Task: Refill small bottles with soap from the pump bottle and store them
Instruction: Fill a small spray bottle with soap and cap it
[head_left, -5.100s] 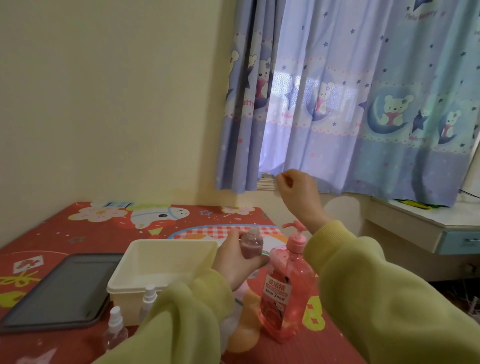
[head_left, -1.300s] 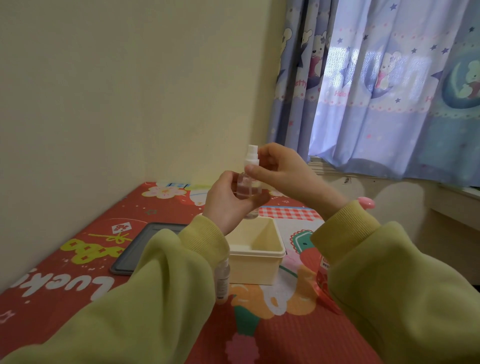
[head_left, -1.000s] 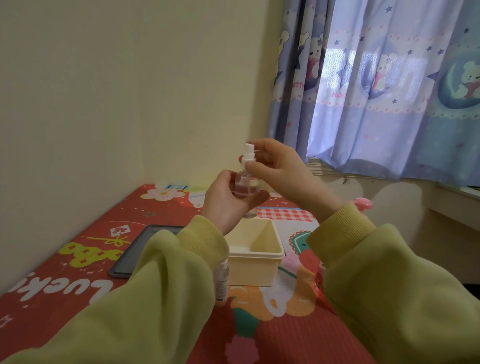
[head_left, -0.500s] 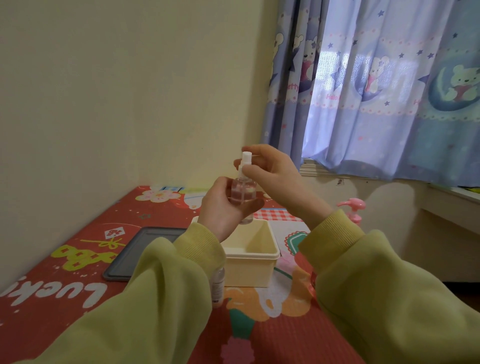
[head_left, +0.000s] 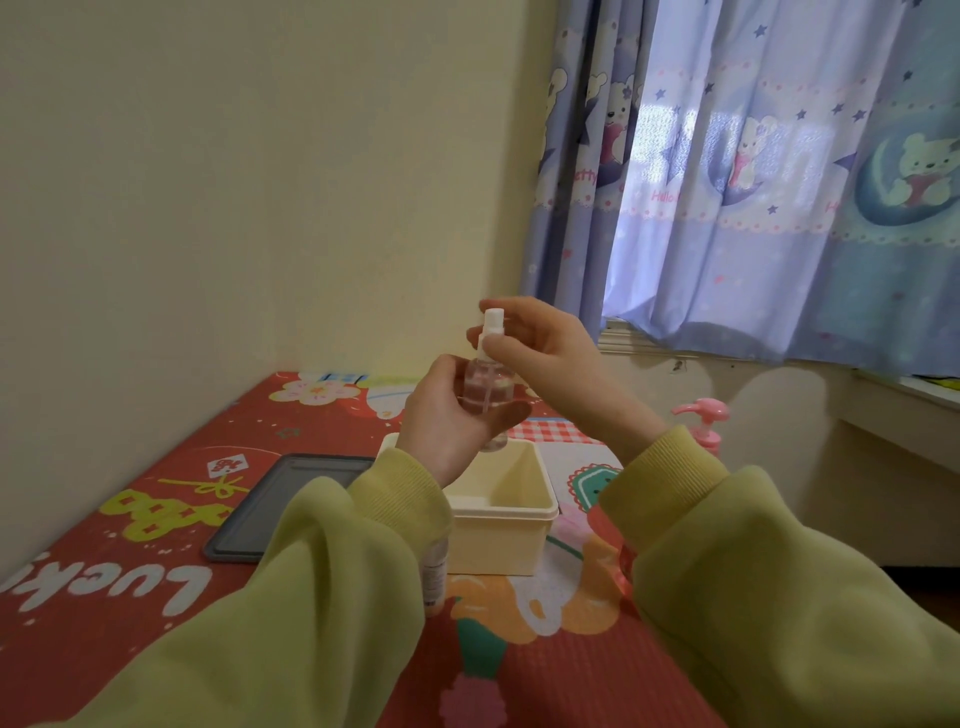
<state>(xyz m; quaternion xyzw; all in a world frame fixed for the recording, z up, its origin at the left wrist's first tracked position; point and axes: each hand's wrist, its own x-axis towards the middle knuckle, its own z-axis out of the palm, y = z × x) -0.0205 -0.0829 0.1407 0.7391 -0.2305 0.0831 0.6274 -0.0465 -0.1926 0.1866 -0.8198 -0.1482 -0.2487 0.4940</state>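
Since the frame five seconds back, the right hand (head_left: 550, 358) has come down from beside the curtain to meet the left hand (head_left: 441, 421), and the cap that was off is now sitting on the bottle; over the last half second hardly anything is shifting. Right fingertips (head_left: 497, 344) are pinching the white spray cap (head_left: 492, 325) near its collar, and I am reading that as the last turns of screwing it tight. Left fingers are curling round the small clear plastic bottle (head_left: 488, 389), gripping it upright in the air with a pinkish fill showing through, just above the far end of the cream rectangular plastic box (head_left: 498, 545) that is sitting open on the red cartoon-printed mat (head_left: 249, 431). Further out, the pink pump bottle (head_left: 701, 415) is standing behind the right yellow-green sleeve (head_left: 727, 571), only its head showing; a second small bottle (head_left: 435, 569) is peeking from under the left sleeve (head_left: 337, 571), and a flat dark grey tray (head_left: 275, 509) is lying left of the box. I am worrying about a cross-threaded or half-turned cap, which would be leaking soap once the bottle is lying in the box. Soapy fingers could be letting the smooth bottle slip, and either sleeve, swinging low, could be toppling the hidden bottle or the pump bottle.
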